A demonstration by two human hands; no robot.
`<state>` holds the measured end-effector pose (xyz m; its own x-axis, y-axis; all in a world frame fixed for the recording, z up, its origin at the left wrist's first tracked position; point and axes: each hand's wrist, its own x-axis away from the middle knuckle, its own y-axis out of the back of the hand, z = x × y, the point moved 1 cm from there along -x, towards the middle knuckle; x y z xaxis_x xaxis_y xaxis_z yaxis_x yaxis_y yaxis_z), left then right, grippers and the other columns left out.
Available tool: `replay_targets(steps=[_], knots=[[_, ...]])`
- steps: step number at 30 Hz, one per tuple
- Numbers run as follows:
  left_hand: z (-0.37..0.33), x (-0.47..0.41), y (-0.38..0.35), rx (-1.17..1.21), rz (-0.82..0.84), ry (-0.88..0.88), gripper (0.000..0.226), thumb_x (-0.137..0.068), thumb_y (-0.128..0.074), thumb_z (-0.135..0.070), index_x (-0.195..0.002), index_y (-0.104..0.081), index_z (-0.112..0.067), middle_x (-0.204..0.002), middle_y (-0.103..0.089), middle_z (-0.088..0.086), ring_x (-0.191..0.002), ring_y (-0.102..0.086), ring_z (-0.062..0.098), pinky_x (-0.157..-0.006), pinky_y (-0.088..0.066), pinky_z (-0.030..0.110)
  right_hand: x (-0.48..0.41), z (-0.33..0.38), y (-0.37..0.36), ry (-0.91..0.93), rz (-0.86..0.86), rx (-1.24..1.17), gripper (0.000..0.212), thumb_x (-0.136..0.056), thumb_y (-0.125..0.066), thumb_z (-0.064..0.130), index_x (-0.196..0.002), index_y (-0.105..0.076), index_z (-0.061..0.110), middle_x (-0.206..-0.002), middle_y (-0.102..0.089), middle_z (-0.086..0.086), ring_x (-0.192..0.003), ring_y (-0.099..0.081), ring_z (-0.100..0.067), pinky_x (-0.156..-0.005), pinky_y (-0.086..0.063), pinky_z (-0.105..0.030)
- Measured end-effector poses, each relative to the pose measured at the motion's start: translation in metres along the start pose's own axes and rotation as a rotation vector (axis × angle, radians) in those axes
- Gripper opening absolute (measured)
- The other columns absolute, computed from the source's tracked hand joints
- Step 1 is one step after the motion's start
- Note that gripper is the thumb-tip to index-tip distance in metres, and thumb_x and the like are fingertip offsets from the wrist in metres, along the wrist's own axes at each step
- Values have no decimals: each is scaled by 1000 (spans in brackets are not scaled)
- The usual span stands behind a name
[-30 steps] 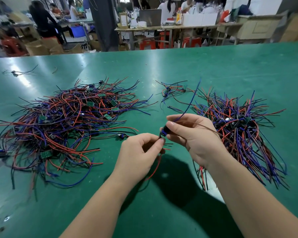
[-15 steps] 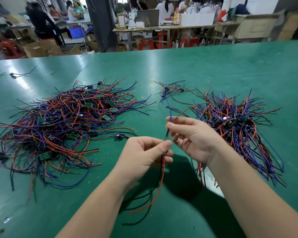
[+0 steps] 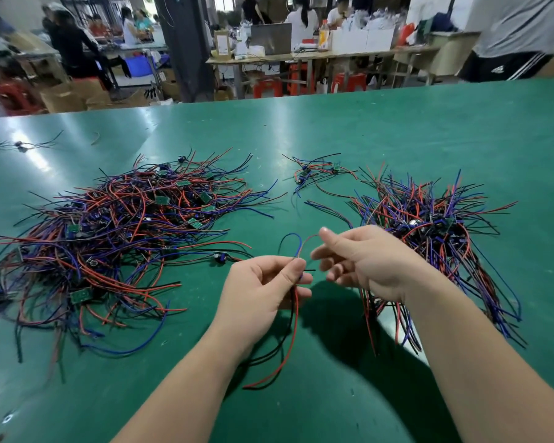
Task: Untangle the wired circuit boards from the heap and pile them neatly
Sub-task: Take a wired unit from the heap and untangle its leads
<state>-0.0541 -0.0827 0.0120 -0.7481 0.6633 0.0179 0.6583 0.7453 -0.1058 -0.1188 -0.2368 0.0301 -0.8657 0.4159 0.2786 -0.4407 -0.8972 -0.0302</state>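
**Sorting status: one unit in hand, large heap left to clear**

Nearest the person, the left hand [image 3: 263,292] is pinched closed on a single set of wires [image 3: 293,321], thumb against forefinger. Red and black leads trail from that pinch toward the person and lie on the green table [image 3: 397,139]. Above the pinch a blue and a red lead loop up toward the right hand [image 3: 368,260]. The circuit board of this unit is hidden inside the pinch, if it is there at all.

The right hand sits just beside the left with its fingers loosely spread. The red lead runs up to its forefinger; whether that finger grips it cannot be told.

Beyond and to the person's right lies the sorted pile [image 3: 429,225]: boards gathered at the centre, leads fanning outward. It touches the right wrist. This pile appears to represent the finished portion.

To the left lies the tangled heap [image 3: 115,238], clearly the wider of the two, with green boards scattered through it. This is the work left.

Farther back, between the two, sits a small cluster [image 3: 317,172] of a few units, unassigned. One stray unit [image 3: 20,144] lies at the far left.

Judgement: roughly under half complete
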Motion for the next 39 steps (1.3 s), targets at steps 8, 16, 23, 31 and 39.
replay_targets(steps=[8, 16, 23, 31, 39], knots=[[-2, 3, 0, -74, 152, 2, 18, -69, -65, -31, -71, -70, -14, -65, -71, 3, -53, -67, 17, -53, -53, 21, 2, -5, -16, -30, 272, -171, 21, -70, -66, 24, -78, -74, 7, -67, -62, -7, -59, -51, -16, -55, -50, -20], [4, 8, -1, -148, 334, 182, 25, -67, -70, -39, -71, -74, -15, -74, -74, 6, -60, -69, 17, -58, -56, 26, 2, 12, 15, 187, -21, -270, 5, -71, -66, 8, -73, -70, 6, -62, -66, -8, -47, -59, -8, -44, -48, -13], [6, 5, 0, -146, 309, 173, 26, -68, -71, -39, -73, -73, -13, -75, -74, 7, -59, -68, 18, -53, -55, 26, -4, 12, 38, 302, -314, -196, 6, -78, -70, 4, -72, -67, 4, -57, -66, -6, -48, -65, -17, -44, -51, -21], [9, -1, 3, -201, 185, 96, 33, -64, -72, -42, -71, -72, -10, -75, -72, 16, -55, -67, 19, -50, -53, 27, -1, 14, 28, 341, -283, -393, 18, -89, -59, 17, -79, -65, 4, -53, -62, -2, -50, -65, -15, -44, -51, -19], [15, -5, 12, -383, 154, 16, 16, -81, -74, -25, -71, -73, -13, -71, -72, 11, -56, -68, 20, -56, -57, 31, 1, 16, 27, 222, -263, -374, 38, -100, -44, 30, -83, -64, 3, -55, -61, -8, -54, -68, -25, -42, -51, -23]])
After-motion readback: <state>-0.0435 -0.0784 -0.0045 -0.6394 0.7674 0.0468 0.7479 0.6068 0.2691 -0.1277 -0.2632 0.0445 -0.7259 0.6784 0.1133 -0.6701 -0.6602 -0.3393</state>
